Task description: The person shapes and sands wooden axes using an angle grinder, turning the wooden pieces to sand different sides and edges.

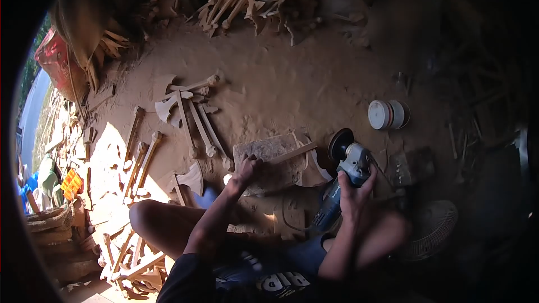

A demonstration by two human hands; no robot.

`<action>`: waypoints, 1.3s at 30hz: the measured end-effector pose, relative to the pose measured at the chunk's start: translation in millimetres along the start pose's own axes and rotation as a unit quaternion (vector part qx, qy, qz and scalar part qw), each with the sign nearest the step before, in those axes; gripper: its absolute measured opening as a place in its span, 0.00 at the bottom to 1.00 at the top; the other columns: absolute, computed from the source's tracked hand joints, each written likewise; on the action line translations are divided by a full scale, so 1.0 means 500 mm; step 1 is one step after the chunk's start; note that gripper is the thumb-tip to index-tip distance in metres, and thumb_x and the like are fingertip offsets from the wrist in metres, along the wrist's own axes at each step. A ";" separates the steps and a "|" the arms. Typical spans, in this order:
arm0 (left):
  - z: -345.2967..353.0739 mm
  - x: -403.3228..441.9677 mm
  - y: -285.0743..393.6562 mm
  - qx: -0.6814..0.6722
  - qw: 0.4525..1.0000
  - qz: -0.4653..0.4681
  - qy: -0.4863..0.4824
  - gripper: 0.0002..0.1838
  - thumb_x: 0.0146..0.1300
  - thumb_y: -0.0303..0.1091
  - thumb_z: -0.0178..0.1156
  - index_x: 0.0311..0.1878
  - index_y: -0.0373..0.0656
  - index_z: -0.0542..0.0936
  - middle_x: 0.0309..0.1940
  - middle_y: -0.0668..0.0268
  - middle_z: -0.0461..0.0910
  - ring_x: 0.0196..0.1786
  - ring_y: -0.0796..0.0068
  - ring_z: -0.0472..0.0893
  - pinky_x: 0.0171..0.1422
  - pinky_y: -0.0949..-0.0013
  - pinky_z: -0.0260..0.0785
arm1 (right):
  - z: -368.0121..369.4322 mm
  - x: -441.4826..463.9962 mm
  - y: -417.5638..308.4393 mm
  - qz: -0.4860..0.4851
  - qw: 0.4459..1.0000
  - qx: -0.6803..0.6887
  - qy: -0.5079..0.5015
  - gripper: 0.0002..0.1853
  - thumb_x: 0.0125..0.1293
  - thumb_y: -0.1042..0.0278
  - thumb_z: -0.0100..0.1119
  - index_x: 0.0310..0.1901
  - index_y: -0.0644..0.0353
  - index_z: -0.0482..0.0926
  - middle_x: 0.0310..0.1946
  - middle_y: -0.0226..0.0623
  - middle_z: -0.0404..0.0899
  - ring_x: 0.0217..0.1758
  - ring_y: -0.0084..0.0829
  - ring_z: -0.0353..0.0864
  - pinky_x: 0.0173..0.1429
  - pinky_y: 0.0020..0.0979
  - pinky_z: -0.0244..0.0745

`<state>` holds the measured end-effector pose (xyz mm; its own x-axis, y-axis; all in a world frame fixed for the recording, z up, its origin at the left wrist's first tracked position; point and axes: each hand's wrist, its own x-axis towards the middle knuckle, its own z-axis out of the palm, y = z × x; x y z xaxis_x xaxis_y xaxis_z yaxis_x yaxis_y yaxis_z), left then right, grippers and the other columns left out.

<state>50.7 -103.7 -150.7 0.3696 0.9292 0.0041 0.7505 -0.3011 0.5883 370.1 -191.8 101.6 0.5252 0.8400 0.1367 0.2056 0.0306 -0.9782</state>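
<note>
L hand [247,168]: strip [292,153] | R hand [357,186]: grinder [355,164] | garment [283,284]: white ltrs, unclear

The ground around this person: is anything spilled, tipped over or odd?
The white container seems tipped onto its side, its round end facing sideways, though no spill shows. Bone-like pieces lie loosely crossed on the dusty ground.

Grinder head [355,160] — smooth metal; slab [252,156] — rough, matt.

The lone head view looks forward and down from above and behind the left hand [249,169] and right hand [357,186], fairly near, taking in floor [314,78] beyond them.
</note>
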 end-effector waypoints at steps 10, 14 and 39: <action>-0.025 -0.175 -0.079 -0.630 0.589 -0.503 0.050 0.31 0.73 0.67 0.54 0.49 0.44 0.83 0.40 0.56 0.84 0.43 0.50 0.88 0.49 0.44 0.81 | 0.220 -0.092 0.113 0.025 0.930 -0.089 -0.355 0.48 0.57 0.69 0.78 0.76 0.62 0.60 0.64 0.50 0.75 0.68 0.42 0.76 0.74 0.42 0.71; 0.002 -0.145 -0.089 -0.446 0.782 -0.421 0.116 0.20 0.74 0.50 0.59 0.42 0.39 0.81 0.32 0.56 0.84 0.35 0.55 0.86 0.40 0.51 0.79 | 0.282 -0.143 0.158 0.068 0.887 -0.165 -0.426 0.51 0.60 0.67 0.76 0.80 0.61 0.55 0.68 0.55 0.74 0.71 0.45 0.77 0.76 0.42 0.70; 0.003 -0.142 -0.117 -0.103 0.897 -0.418 0.102 0.26 0.66 0.48 0.63 0.34 0.27 0.87 0.29 0.36 0.85 0.38 0.40 0.90 0.45 0.50 0.82 | 0.203 -0.005 0.217 0.044 0.892 -0.336 -0.299 0.52 0.60 0.61 0.75 0.82 0.62 0.56 0.74 0.61 0.70 0.77 0.55 0.73 0.77 0.44 0.71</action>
<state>-18.7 -152.2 -186.7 -0.3985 0.8383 -0.3720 0.5940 0.5450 0.5917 307.5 -135.5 -20.9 0.0710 0.9680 -0.2408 0.7388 -0.2132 -0.6393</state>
